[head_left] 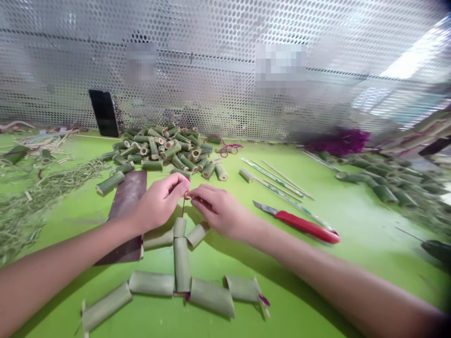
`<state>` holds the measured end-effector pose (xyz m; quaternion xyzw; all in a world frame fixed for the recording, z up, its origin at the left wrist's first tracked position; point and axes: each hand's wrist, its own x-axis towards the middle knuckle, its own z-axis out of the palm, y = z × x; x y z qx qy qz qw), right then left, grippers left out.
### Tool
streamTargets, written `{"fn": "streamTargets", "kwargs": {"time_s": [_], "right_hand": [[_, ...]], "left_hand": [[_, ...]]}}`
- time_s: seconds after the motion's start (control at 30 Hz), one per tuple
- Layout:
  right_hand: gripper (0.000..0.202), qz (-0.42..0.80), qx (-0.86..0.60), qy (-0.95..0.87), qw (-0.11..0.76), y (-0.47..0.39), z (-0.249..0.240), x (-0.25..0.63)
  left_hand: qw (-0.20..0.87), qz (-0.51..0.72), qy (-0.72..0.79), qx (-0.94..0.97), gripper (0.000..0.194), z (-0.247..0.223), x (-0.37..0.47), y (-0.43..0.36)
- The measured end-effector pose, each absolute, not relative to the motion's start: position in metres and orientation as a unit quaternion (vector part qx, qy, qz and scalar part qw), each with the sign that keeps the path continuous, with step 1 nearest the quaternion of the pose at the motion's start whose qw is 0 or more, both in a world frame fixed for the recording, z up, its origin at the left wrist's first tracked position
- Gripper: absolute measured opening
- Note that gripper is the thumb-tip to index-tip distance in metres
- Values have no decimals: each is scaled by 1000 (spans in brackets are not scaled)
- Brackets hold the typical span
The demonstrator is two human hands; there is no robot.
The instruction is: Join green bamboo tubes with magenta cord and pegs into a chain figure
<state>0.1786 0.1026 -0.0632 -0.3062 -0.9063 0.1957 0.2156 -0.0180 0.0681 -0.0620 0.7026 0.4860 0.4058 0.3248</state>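
Observation:
Near the middle of the green table, my left hand [165, 199] pinches a thin dark red string [183, 204]. Close against it on the right, my right hand [220, 209] has its fingertips pressed together at the same string. The string runs down into a short bamboo tube [179, 227]. Below that tube stands a longer bamboo piece [182, 265], with side pieces to its left and right. A row of bamboo tubes [152, 284] lies across the bottom, with purple string and small sticks at its ends.
Behind my hands is a heap of cut bamboo [171, 148]. A dark brown sheet [128, 197] lies at left, near green shavings [52, 192]. A red-handled knife [306, 226] and thin sticks [282, 180] lie right. A phone [104, 113] leans on the perforated metal wall [218, 70].

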Motion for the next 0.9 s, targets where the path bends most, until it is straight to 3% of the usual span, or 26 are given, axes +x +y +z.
{"fn": "streamTargets", "kwargs": {"time_s": [0.37,0.53,0.67,0.83,0.9], "right_hand": [[19,165,-271,-916,245,103,-73,183],[22,114,-289,-925,219,102,-64,187],[24,76,-303,-917,249,103,-46,197],[21,42,-336,-898,281,98,-26,234],[20,50,-342,-897,277,85,-22,252]], "left_hand": [[307,385,543,680,32,-67,-21,72],[204,286,619,702,28,-70,-29,80],[143,266,633,713,25,-65,-37,83],[27,219,607,764,45,-45,-47,84],[3,205,591,780,41,-33,-49,78]]}}
